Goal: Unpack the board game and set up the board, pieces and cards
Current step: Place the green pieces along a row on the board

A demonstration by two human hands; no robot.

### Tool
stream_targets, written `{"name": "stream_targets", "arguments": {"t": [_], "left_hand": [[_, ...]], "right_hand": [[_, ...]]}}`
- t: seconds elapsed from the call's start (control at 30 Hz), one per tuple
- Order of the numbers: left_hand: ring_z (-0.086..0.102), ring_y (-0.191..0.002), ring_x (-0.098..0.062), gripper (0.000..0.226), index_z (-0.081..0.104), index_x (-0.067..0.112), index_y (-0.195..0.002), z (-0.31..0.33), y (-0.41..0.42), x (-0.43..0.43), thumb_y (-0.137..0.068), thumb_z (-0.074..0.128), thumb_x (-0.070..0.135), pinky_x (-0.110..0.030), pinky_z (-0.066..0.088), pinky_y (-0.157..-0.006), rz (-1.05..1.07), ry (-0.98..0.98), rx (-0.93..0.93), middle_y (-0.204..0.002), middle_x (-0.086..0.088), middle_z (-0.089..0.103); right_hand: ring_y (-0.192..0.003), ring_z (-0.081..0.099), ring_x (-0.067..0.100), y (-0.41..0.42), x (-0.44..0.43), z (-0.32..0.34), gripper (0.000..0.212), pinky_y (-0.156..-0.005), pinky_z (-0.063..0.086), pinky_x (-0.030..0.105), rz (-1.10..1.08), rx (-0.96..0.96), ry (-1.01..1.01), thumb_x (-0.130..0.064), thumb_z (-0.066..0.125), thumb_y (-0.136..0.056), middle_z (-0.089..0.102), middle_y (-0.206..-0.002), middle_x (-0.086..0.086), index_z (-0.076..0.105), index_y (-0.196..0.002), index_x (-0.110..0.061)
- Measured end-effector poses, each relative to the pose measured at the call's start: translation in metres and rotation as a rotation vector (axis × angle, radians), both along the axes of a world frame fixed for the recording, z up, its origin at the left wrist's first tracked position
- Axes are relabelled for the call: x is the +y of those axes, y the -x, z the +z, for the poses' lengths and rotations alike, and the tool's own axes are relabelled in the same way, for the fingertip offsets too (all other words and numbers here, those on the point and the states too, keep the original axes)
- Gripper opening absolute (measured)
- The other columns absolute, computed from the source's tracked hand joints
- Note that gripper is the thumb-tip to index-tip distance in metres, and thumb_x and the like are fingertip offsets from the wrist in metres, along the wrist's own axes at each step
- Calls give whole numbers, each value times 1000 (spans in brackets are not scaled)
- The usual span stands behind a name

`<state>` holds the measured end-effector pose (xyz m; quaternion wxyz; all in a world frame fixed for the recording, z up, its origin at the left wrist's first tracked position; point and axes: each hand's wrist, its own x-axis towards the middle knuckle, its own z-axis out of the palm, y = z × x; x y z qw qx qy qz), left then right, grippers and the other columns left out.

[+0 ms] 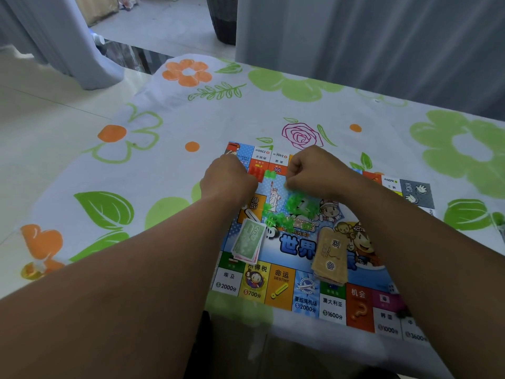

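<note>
Head view: we see board (306,294) flat on flowered tablecloth (164,170). Left hand (228,179) and right hand (314,170) over board's far half, fingers curled under; we cannot tell what they grip. Green pieces (297,203) scattered mid-board, banknotes (248,239) and cards (330,253) on board's near half.

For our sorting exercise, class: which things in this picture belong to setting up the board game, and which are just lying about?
Part of the job: game board, green pieces, play money, stack of cards.

Just lying about: flowered tablecloth, grey curtain, dark basket.
</note>
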<state>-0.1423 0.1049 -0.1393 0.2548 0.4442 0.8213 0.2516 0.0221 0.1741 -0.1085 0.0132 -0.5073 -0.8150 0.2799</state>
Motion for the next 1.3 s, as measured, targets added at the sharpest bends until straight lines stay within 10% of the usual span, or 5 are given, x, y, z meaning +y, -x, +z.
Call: {"name": "stream_targets", "arguments": {"t": [0.27,1.3], "left_hand": [[65,-88,-25,12,68,14,-91,-1,1,1,-79,68,16,-41,59,-82,1,3,-7,-96,-4,68],[66,-90,-27,12,67,16,-92,1,-1,1,-80,66,18,-42,59,-83,3,12,-3,-99,-4,68]], "right_hand": [[-75,66,15,-1,4,-6,5,-76,58,36,-79,136,-52,-5,71,-84,68,-76,-3,73,-84,-9],[-82,63,18,-2,-2,-10,15,-78,51,30,-43,135,-193,-2,63,-83,64,-78,-6,75,-89,-10]]}}
